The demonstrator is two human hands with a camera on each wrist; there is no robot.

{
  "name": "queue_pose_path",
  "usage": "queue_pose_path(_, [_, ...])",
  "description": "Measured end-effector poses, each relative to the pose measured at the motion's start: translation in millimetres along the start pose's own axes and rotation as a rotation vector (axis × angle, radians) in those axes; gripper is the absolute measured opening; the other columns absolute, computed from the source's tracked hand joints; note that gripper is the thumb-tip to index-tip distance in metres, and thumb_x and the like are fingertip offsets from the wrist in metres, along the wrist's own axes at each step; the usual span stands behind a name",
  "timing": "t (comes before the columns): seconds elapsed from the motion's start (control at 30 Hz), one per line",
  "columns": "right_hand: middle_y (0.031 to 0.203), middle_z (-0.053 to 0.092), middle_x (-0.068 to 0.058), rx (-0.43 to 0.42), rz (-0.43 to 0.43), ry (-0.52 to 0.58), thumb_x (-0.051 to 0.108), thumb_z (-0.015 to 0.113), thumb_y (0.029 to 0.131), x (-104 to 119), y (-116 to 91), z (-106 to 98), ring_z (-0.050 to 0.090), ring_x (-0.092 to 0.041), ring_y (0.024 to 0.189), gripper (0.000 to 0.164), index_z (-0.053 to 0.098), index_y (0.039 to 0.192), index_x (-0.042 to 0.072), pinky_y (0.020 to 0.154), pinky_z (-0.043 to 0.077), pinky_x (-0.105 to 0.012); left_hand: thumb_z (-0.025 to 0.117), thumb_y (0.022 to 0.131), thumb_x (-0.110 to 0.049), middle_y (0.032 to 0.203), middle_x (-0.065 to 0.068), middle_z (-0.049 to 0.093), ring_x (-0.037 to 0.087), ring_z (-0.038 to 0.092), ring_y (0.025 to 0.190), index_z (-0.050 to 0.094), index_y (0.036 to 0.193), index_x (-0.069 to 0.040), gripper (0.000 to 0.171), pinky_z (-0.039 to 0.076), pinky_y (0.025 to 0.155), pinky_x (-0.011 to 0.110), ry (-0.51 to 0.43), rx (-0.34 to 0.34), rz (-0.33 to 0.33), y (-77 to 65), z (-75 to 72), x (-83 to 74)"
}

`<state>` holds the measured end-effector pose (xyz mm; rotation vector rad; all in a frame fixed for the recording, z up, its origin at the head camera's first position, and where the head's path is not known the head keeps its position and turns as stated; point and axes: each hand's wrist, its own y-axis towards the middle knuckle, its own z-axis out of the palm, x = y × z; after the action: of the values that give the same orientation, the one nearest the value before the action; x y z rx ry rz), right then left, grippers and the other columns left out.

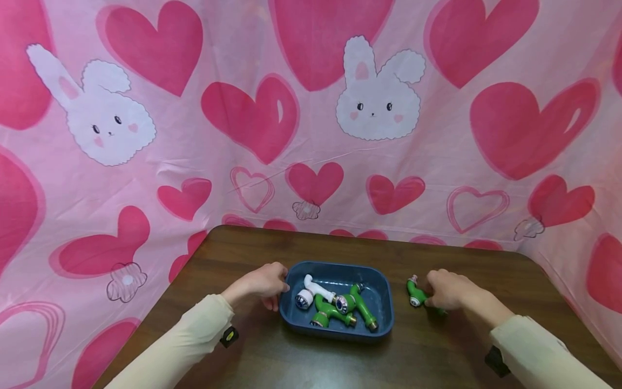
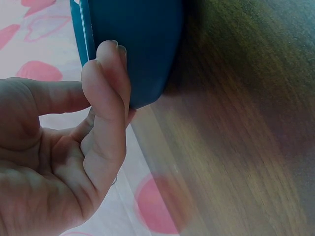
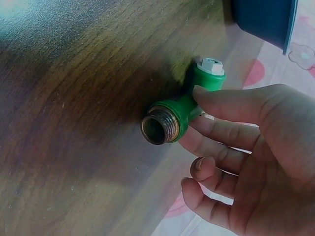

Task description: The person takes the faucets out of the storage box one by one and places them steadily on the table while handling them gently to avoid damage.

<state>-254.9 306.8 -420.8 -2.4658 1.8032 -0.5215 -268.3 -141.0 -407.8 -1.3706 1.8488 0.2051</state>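
My left hand (image 1: 264,283) is at the left end of a blue plastic basin (image 1: 335,336), its bent fingers (image 2: 106,98) holding the wall close to the rim (image 2: 89,34). On the right, my right hand (image 1: 449,290) pinches a green tap (image 3: 184,109) between thumb and fingers. That tap has a threaded metal end and a white hexagonal cap, and it lies low over the wooden table. Inside the basin are a white tap (image 1: 318,289) and two green taps, one towards the front (image 1: 332,312) and another green tap (image 1: 362,308) at the right.
The brown wooden table (image 1: 233,346) spreads around the basin. Behind it and at the sides hangs a pink cloth (image 1: 311,146) with hearts and rabbits. A dark band (image 1: 229,337) sits at the left cuff.
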Motion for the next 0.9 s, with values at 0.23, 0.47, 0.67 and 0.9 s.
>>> queue_pose_path(0.23, [0.081,0.056,0.0,-0.001,0.001,-0.005,0.02,0.084,0.09,0.1,-1.4,-1.2,0.051,-0.019,0.072,0.019,0.068,0.091,0.01,0.061,0.044,-0.038,0.064,0.103,-0.002,0.067,0.014,0.069,0.023,0.07,0.051,0.056,0.138,0.01,0.037,0.061,0.05,0.033,-0.009,0.003,-0.006,0.3,0.9,0.7])
queue_pose_path(0.47, [0.087,0.061,-0.001,-0.005,-0.006,-0.011,0.022,0.085,0.089,1.2,-2.5,-7.8,0.055,-0.02,0.077,0.02,0.071,0.096,0.009,0.064,0.051,-0.042,0.064,0.103,-0.001,0.07,0.016,0.069,0.023,0.07,0.052,0.059,0.135,0.01,0.034,0.061,0.051,0.034,-0.012,0.007,-0.006,-0.5,-0.7,-0.5])
queue_pose_path(0.67, [0.086,0.061,0.001,-0.017,-0.018,-0.03,0.023,0.085,0.089,3.3,-5.1,-12.0,0.055,-0.019,0.076,0.019,0.071,0.093,0.01,0.064,0.052,-0.043,0.064,0.103,-0.001,0.07,0.016,0.069,0.024,0.07,0.052,0.061,0.132,0.008,0.03,0.061,0.051,0.035,-0.01,0.005,-0.005,-1.1,-0.1,-2.5])
queue_pose_path(0.9, [0.081,0.059,0.001,-0.018,-0.016,-0.042,0.021,0.085,0.089,5.4,-5.5,-15.0,0.054,-0.018,0.072,0.019,0.068,0.088,0.012,0.06,0.049,-0.04,0.063,0.103,-0.001,0.069,0.016,0.069,0.023,0.069,0.051,0.06,0.132,0.009,0.03,0.061,0.05,0.034,-0.014,0.016,0.0,0.7,0.2,-0.6])
